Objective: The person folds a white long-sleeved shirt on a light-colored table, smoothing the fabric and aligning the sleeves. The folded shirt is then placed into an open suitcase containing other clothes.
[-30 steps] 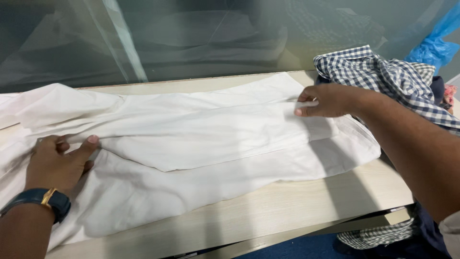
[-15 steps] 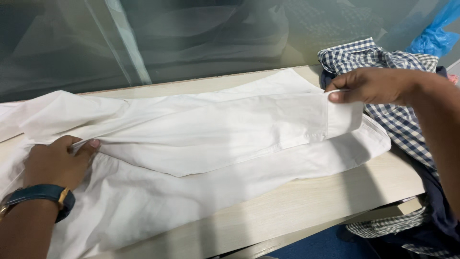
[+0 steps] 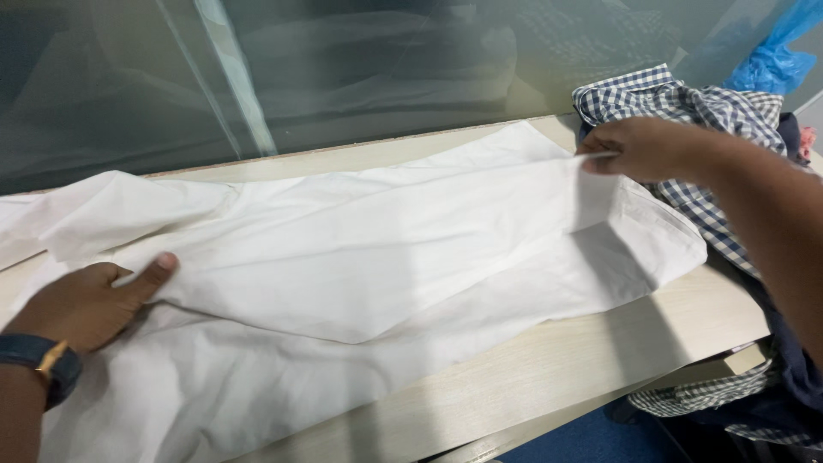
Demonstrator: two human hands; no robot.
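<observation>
Head view, nearest first: a bare strip of pale wood tabletop [image 3: 549, 377] runs along the near edge, free of cloth from the middle to the right corner, with blue floor showing below it. At lower left the left hand [image 3: 86, 304] lies flat on a white garment [image 3: 360, 266], palm down, fingers together and thumb stretched out toward the right, pressing the cloth without gripping it; a dark wristwatch [image 3: 39, 369] with a gold buckle sits on that wrist. The white garment covers most of the tabletop, running from the left border to near the right end, its upper layer folded over the lower one in a long slanting crease. Farther off at right, the right hand [image 3: 643, 147] comes in from the right border with the forearm angled down, its fingers and thumb pinched shut on the garment's far right edge, lifting that edge slightly off the tabletop. Just behind that hand lies a heap of blue-and-white checked cloth [image 3: 686, 103], spilling over the tabletop's right end. A blue plastic bag [image 3: 784, 51] shows at the top right corner. A frosted glass wall [image 3: 343, 69] closes off the far edge.
</observation>
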